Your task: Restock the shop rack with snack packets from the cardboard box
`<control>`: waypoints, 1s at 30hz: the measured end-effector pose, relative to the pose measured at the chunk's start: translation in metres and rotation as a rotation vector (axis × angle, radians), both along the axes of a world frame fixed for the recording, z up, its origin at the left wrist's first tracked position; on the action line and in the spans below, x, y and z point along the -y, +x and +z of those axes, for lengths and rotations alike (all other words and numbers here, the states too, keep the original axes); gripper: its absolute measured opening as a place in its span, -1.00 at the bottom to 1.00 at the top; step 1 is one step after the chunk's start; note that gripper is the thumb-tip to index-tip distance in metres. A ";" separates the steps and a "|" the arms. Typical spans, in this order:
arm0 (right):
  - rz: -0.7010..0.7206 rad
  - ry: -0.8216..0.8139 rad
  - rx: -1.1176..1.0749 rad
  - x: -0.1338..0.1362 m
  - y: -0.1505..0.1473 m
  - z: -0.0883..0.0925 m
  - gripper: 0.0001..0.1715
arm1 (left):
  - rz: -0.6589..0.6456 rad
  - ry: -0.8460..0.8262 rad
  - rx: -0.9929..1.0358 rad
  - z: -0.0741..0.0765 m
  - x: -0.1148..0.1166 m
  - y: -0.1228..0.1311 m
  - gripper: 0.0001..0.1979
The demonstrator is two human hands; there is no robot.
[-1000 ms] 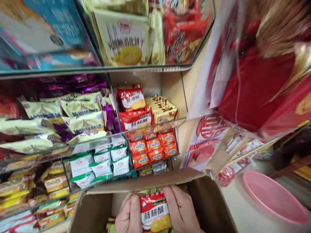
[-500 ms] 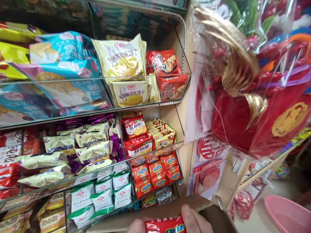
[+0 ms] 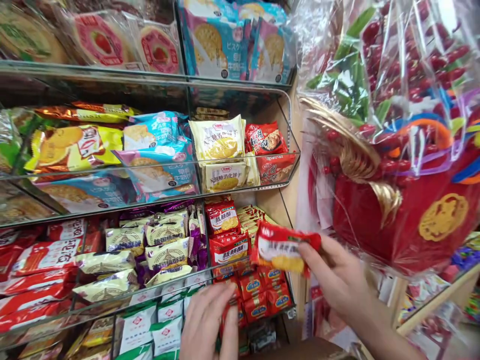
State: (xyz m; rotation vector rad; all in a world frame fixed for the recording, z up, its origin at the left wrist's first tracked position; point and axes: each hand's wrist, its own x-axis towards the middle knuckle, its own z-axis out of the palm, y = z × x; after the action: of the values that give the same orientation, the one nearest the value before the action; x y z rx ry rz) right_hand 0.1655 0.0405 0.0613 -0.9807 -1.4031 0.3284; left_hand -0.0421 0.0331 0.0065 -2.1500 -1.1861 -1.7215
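My right hand (image 3: 339,277) has its thumb and fingers closed on the near end of a red walnut-crisp packet (image 3: 279,250); my left hand (image 3: 210,320) is loosely spread, with nothing visible in its grasp. The packet juts leftward from the right fingers, its long axis running mostly side to side, the free end slightly higher. Below the right hand I get a brown cardboard edge (image 3: 315,350). Just beyond the left fingertips are orange-red packets (image 3: 257,305); I can't tell whether they touch.

The relation that counts: the matching stack of walnut-crisp packets (image 3: 229,250) lies left of the right hand, past the packet's free end, and straight ahead of the left hand, which looks nearer to it. Depth between packet and stack is hard to judge. Farther off, above both hands, sit cream digestive-biscuit packets (image 3: 221,140).
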 end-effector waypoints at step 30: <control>0.125 -0.083 0.398 -0.143 -0.046 0.040 -0.54 | 0.405 0.056 -0.907 0.044 -0.040 -0.009 -0.48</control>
State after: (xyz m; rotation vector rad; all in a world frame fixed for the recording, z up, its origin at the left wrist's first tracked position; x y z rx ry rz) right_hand 0.1194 0.1836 0.1018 -1.0676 -1.8289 0.2956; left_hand -0.0508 0.0731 0.0509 -2.0551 -1.1292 -0.4864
